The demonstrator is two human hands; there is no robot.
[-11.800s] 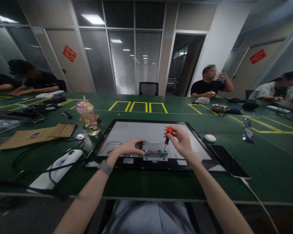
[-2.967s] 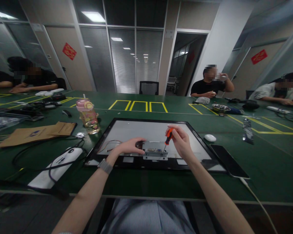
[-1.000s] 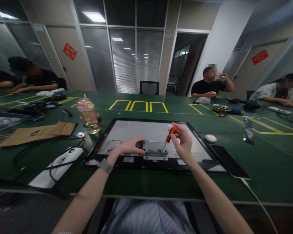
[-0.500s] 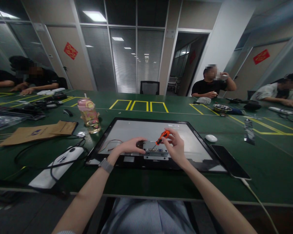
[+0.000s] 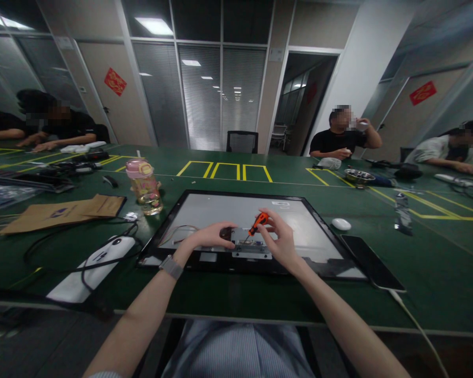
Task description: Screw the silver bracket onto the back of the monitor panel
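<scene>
A black-framed flat panel [image 5: 299, 210] lies face down on the green table, its grey metal back up. Near its front edge sits a small metal connector bracket [image 5: 252, 245]. My left hand [image 5: 208, 237] rests on the panel just left of the bracket, fingers curled over a dark round part. My right hand [image 5: 280, 239] pinches a small orange-handled screwdriver [image 5: 257, 222], tilted with its tip down towards the bracket's left end. Thin coloured wires [image 5: 177, 232] run across the panel to the left of my left hand.
A black phone [image 5: 371, 255] on a white cable and a white mouse [image 5: 341, 224] lie right of the panel. A pink-lidded bottle [image 5: 145, 188], brown envelopes [image 5: 59, 212] and a white device [image 5: 90, 268] wrapped in black cable lie left. Three people sit at the table's far sides.
My right hand has shifted left and lowered; the screwdriver went from near upright at the bracket's right end to slanted over its left part. My left hand has stayed put.
</scene>
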